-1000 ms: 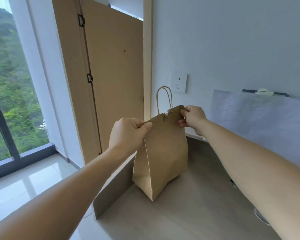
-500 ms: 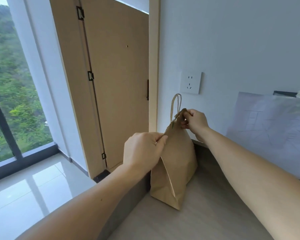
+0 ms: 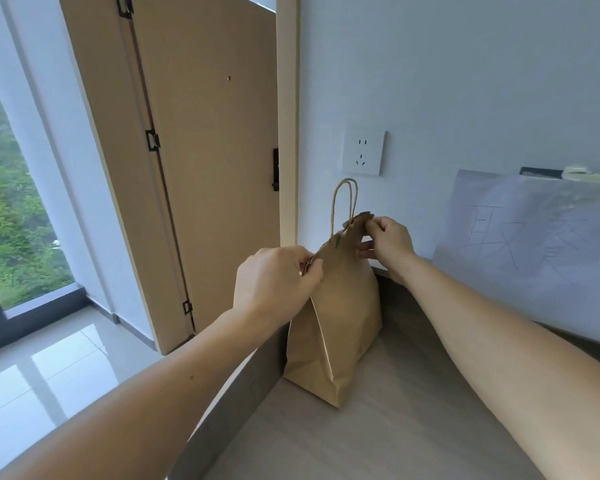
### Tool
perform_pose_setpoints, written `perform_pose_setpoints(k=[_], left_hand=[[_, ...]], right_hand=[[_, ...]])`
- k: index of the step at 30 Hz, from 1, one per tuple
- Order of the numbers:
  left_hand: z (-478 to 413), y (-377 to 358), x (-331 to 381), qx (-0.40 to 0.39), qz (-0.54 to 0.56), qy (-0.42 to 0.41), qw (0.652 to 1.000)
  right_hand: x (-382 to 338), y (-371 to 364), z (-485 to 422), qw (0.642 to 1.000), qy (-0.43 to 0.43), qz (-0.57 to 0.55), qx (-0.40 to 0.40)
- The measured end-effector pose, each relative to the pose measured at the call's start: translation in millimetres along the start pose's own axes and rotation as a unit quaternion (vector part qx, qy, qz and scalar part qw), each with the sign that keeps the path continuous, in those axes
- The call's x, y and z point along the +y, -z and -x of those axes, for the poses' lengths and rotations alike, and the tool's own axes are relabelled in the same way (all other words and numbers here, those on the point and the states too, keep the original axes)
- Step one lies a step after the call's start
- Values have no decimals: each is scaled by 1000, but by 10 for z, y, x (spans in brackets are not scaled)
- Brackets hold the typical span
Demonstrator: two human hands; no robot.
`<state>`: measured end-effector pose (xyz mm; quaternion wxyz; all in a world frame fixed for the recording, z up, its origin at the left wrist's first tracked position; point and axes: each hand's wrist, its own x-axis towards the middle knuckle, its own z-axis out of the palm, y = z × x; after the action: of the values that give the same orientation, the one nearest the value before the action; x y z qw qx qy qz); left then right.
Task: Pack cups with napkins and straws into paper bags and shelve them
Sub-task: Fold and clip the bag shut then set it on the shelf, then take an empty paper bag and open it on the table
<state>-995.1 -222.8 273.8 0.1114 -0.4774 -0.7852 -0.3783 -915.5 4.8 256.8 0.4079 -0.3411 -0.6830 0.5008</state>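
Note:
A brown paper bag (image 3: pixel 340 317) with twisted paper handles stands upright on the grey shelf top (image 3: pixel 378 431), at its far left corner near the wall. Its top edge is folded shut, so what is inside is hidden. My left hand (image 3: pixel 274 282) pinches the near end of the folded top. My right hand (image 3: pixel 387 244) pinches the far end, just beside the handles.
A white wall with a socket (image 3: pixel 363 152) rises right behind the bag. A sheet of paper with drawn characters (image 3: pixel 534 251) leans against the wall at the right. Left of the shelf's edge are a tan wooden door (image 3: pixel 205 150), glossy floor and a large window.
The bag has gone further back and left into the shelf's corner by the wall, and I have come closer. Both hands keep their pinch on the folded top.

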Motion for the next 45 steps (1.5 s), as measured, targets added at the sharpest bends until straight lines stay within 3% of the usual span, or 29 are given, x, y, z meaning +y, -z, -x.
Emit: perform_pose_setpoints(k=[3, 9, 13, 19, 31, 39, 45], left_hand=[[30, -41, 60, 11, -4, -27, 1000], [63, -190, 268, 99, -128, -207, 965], [238, -240, 702, -12, -238, -217, 947], [697, -403, 1677, -136, -229, -234, 935], [2207, -682, 4226, -259, -117, -322, 903], [2919, -1096, 5738, -304, -119, -416, 849], [3325, -1772, 6565, -339, -143, -485, 793]], right_hand=[[-6, 143, 169, 998, -29, 54, 15], [-174, 739, 674, 980, -28, 197, -4], [-429, 1262, 1125, 947, -20, 311, -75], [-760, 2204, 2041, 859, -18, 494, -135], [-855, 4618, 4219, 831, -83, 549, -28], [-518, 5948, 5078, 848, -165, 502, 47], [-2, 6745, 5349, 833, -237, 495, 78]])
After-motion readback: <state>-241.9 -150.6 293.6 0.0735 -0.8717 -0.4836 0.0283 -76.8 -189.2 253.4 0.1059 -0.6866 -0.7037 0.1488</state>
